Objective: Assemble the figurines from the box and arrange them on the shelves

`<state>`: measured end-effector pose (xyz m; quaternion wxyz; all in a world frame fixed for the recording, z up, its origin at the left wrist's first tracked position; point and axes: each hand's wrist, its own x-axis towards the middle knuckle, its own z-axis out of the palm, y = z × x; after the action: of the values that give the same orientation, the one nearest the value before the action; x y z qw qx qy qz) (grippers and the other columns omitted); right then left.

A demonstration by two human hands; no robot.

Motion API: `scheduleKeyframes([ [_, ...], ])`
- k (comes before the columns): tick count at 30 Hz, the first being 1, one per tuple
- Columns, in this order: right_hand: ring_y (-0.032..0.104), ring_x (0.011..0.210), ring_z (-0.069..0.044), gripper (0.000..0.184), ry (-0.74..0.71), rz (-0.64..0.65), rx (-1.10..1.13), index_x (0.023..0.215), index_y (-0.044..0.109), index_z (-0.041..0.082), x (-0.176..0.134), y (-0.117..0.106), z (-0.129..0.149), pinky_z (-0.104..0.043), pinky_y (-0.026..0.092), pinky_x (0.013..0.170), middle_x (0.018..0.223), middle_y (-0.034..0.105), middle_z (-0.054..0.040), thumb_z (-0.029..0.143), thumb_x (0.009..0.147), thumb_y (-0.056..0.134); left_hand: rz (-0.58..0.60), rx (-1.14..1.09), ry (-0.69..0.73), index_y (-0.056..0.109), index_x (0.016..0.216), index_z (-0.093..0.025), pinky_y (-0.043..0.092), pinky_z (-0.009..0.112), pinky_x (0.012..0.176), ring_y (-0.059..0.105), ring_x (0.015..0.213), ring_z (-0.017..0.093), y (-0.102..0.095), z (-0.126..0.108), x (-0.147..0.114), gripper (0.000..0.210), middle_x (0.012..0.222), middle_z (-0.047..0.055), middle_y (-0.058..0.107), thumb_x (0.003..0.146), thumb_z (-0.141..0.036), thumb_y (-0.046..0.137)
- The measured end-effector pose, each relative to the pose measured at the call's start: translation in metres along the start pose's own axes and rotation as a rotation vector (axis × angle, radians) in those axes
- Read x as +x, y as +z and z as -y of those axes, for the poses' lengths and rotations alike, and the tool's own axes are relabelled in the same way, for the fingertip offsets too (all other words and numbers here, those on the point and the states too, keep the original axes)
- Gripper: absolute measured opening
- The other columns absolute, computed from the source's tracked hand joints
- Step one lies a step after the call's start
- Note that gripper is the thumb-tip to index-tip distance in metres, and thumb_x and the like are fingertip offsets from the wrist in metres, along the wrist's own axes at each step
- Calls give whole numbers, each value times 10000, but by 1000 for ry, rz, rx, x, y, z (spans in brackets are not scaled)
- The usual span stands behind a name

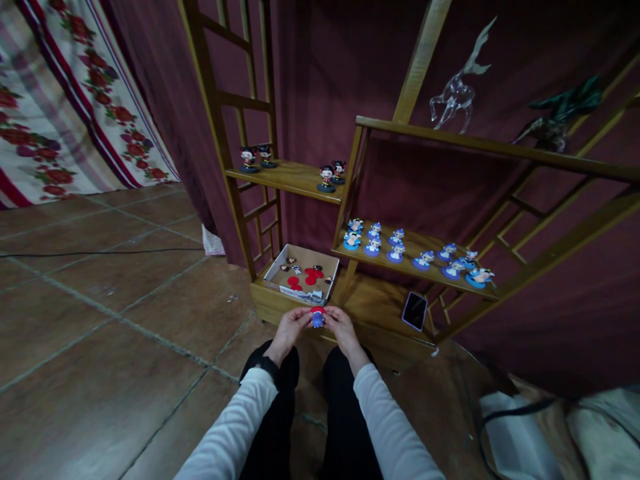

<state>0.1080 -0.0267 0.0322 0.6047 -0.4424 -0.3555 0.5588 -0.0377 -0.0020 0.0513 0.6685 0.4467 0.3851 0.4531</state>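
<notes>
Between my left hand and my right hand is a small figurine, purple-blue with a red part at its far side. The fingertips of both hands pinch it from either side, just in front of the cabinet. Its finer details are too small to make out. Just beyond my hands stands a shallow cardboard box on the cabinet's lowest board. Inside it lie red discs and several small dark and white figure parts.
Several blue and purple figurines stand on the right shelf. Red-and-black figurines occupy the left shelf. A phone leans at lower right. Higher up are a clear horse statuette and a dark green ornament.
</notes>
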Motion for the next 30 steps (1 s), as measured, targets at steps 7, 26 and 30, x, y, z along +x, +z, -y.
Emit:
scheduleKeyframes([
  [7, 615, 728, -147, 411, 52, 18, -29, 841, 629, 162, 2, 0, 0, -309, 528, 699, 819, 657, -20, 447, 565, 734, 31, 87, 31, 698, 794, -118, 448, 231, 643, 586, 622, 122, 0, -7, -1, 264, 720, 47, 693, 612, -308, 720],
  [26, 648, 609, -142, 249, 340, -18, 62, 745, 626, 135, 15, -1, -2, -308, 549, 653, 695, 692, -49, 252, 564, 751, -97, -60, -262, 666, 668, -102, 439, 193, 510, 557, 502, 89, -1, 2, 15, 149, 600, 60, 655, 585, -209, 728],
  [30, 660, 645, -159, 226, 351, 37, 100, 765, 643, 127, 14, -4, -3, -331, 544, 679, 722, 701, -65, 221, 582, 735, -116, -97, -324, 648, 625, -98, 450, 181, 517, 550, 484, 75, -4, 6, 19, 125, 567, 41, 641, 581, -179, 732],
])
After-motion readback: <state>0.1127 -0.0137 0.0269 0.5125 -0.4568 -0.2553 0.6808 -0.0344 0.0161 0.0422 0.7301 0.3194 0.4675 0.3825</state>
